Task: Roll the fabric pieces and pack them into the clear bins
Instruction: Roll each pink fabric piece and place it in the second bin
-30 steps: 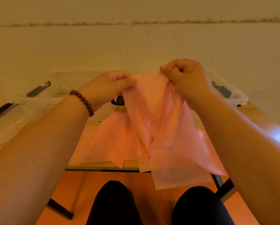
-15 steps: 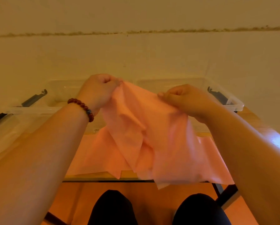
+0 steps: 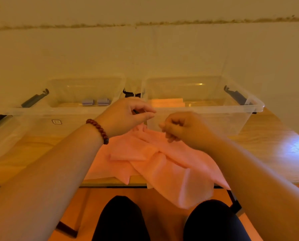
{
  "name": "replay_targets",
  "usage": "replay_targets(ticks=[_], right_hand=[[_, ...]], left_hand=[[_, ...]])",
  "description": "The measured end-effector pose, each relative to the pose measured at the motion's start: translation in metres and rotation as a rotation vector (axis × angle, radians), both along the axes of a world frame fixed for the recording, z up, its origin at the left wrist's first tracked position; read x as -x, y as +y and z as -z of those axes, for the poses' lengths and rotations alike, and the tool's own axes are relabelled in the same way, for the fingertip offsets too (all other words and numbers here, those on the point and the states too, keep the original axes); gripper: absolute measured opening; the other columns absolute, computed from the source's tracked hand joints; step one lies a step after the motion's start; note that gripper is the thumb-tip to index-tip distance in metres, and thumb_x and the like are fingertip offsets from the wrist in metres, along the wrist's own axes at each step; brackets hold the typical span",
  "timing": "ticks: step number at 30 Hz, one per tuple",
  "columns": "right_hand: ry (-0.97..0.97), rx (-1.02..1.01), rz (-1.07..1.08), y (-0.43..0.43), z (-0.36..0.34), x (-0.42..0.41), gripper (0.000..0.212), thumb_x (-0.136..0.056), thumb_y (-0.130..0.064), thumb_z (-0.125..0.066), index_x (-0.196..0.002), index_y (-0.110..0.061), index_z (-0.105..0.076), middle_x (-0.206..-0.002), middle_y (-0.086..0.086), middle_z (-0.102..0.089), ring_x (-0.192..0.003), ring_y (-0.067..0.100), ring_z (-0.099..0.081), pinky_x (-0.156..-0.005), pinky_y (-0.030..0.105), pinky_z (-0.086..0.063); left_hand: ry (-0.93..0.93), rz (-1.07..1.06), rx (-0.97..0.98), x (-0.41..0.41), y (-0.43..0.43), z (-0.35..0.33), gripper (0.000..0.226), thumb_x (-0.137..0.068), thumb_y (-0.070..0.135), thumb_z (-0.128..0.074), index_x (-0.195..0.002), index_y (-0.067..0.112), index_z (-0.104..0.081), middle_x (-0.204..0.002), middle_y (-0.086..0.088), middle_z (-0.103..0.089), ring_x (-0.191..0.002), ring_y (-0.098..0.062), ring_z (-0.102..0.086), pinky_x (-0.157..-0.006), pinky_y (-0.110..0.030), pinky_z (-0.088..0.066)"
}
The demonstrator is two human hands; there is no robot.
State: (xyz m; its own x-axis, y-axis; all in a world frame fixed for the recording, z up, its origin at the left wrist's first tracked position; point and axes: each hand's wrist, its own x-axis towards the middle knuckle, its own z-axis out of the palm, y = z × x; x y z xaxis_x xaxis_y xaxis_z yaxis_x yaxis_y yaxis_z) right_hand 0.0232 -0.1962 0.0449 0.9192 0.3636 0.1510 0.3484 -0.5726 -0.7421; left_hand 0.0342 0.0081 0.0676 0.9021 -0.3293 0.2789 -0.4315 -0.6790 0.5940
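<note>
Step, I think: laying pink cloth (image 3: 162, 162) flat | left hand (image 3: 126, 115), right hand (image 3: 183, 127): fingers curled, can't tell if holding | cloth just under both hands | next: smooth it, roll tight

The left hand (image 3: 126, 117) is hiding the top edge of the pink fabric (image 3: 162, 162) from us; we are finding the label (image 3: 56, 121) on the left bin (image 3: 41, 110) unreadably small.

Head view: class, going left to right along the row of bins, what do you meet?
left black handle → purple rolls in the left bin → pink rolls in the right bin → right black handle
</note>
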Motion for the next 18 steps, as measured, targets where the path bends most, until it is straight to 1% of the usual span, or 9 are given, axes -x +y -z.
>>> replay_targets(ticks=[3,6,8,9,11,13,15,17,18], right_hand=[[0.147,0.2,-0.068,-0.002,0.024,0.008,0.022,-0.084,-0.047,-0.067,-0.092,-0.028,-0.074,-0.092,-0.013,-0.069,-0.088,0.003,-0.061,-0.082,0.026,-0.05],[0.193,0.247,-0.112,-0.001,0.042,0.011,0.023,-0.08,-0.046,-0.072,-0.097,-0.03,-0.076,-0.099,-0.013,-0.07,-0.093,0.003,-0.06,-0.09,0.028,-0.05],[0.19,0.234,-0.105,-0.001,0.046,0.015,0.022,-0.08,-0.043,-0.074,-0.097,-0.029,-0.076,-0.101,-0.014,-0.069,-0.091,-0.001,-0.058,-0.086,0.021,-0.047],[0.191,0.216,-0.094,-0.002,0.047,0.016,0.021,-0.08,-0.041,-0.074,-0.097,-0.029,-0.076,-0.1,-0.015,-0.069,-0.09,-0.003,-0.058,-0.084,0.018,-0.046],[0.194,0.169,-0.069,-0.004,0.049,0.017,0.017,-0.081,-0.04,-0.074,-0.094,-0.03,-0.076,-0.098,-0.017,-0.069,-0.089,-0.004,-0.058,-0.081,0.016,-0.045],[0.179,0.15,-0.06,-0.004,0.051,0.017,0.016,-0.08,-0.043,-0.073,-0.091,-0.031,-0.076,-0.094,-0.018,-0.07,-0.088,-0.006,-0.059,-0.078,0.014,-0.045],[0.159,0.127,-0.041,-0.002,0.053,0.018,0.018,-0.079,-0.045,-0.073,-0.09,-0.032,-0.076,-0.092,-0.019,-0.07,-0.086,-0.008,-0.058,-0.077,0.012,-0.044],[0.153,0.06,-0.031,0.0,0.051,0.021,0.02,-0.077,-0.047,-0.073,-0.09,-0.031,-0.076,-0.091,-0.019,-0.069,-0.086,-0.009,-0.058,-0.077,0.011,-0.044],[0.156,0.018,-0.041,0.002,0.049,0.023,0.02,-0.077,-0.047,-0.072,-0.089,-0.031,-0.075,-0.091,-0.019,-0.07,-0.085,-0.008,-0.059,-0.076,0.012,-0.045]], left_hand=[[0.153,0.068,-0.06,0.011,0.005,0.011,0.011,-0.086,0.035,-0.066,-0.091,0.045,-0.065,-0.098,0.026,-0.062,-0.088,0.02,-0.053,-0.076,-0.008,-0.042],[0.479,0.207,-0.404,0.018,0.006,0.027,0.044,-0.08,0.048,-0.068,-0.122,0.048,-0.054,-0.126,0.031,-0.042,-0.107,0.026,-0.036,-0.095,-0.003,-0.029],[0.525,0.261,-0.661,0.024,0.005,0.043,0.065,-0.081,0.05,-0.067,-0.14,0.041,-0.041,-0.138,0.031,-0.025,-0.127,0.01,-0.02,-0.106,-0.014,-0.017],[0.458,0.252,-0.679,0.026,0.006,0.052,0.063,-0.082,0.045,-0.068,-0.139,0.037,-0.044,-0.144,0.027,-0.025,-0.132,0.004,-0.02,-0.107,-0.017,-0.016],[0.313,0.189,-0.554,0.029,0.011,0.062,0.038,-0.086,0.032,-0.068,-0.124,0.028,-0.063,-0.144,0.019,-0.039,-0.128,0.001,-0.034,-0.102,-0.014,-0.023],[0.287,0.08,-0.37,0.031,0.017,0.063,0.017,-0.089,0.025,-0.065,-0.104,0.027,-0.073,-0.121,0.019,-0.06,-0.105,0.008,-0.049,-0.093,-0.01,-0.036],[0.296,-0.026,-0.238,0.031,0.022,0.057,0.013,-0.09,0.026,-0.063,-0.096,0.028,-0.074,-0.097,0.016,-0.068,-0.087,0.004,-0.057,-0.077,-0.011,-0.044],[0.276,-0.083,-0.171,0.03,0.023,0.048,0.017,-0.089,0.03,-0.063,-0.093,0.019,-0.075,-0.092,-0.001,-0.071,-0.085,-0.012,-0.061,-0.067,-0.015,-0.044],[0.286,-0.1,-0.118,0.029,0.022,0.044,0.021,-0.089,0.032,-0.064,-0.092,0.015,-0.075,-0.091,-0.003,-0.07,-0.083,-0.014,-0.061,-0.065,-0.018,-0.043]])
